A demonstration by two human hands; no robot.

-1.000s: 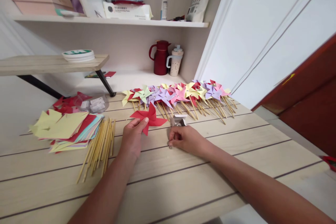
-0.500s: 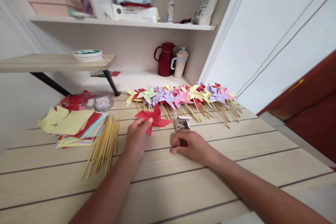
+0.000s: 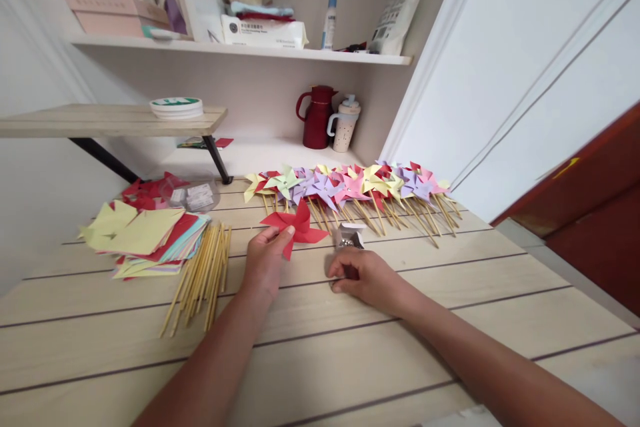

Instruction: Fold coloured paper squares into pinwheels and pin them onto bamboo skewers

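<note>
one table (image 3: 380,360) of pale planks takes up most of the view and bears everything near the hands. along its far side lie many pinwheels (image 3: 324,188), heads away from the person and stems toward them, probably packed with blades overlapping so that they take little room. behind them, in a white nook, a jug (image 3: 317,120) and a cup (image 3: 345,127) stand side by side, seemingly out of the way. paper (image 3: 145,230) is piled at the left, and loose sticks (image 3: 200,273) lie next to it, near ends splayed; both seem placed for the left hand's easy reach.

the left hand (image 3: 264,263) holds the red pinwheel (image 3: 303,220) over the middle of the table, nearer than the row. its thumb lies on top close to the centre, a grip that presumably stops the folded tips springing open. no stick shows on this one. the right hand (image 3: 367,277) is drawn in narrow, fingertips low by the tabletop; whether they pinch anything, i cannot tell. just beyond it sits the box (image 3: 350,230), flap up, likely for quick picking. inside are shiny bits (image 3: 346,244), too small to make out singly.
</note>
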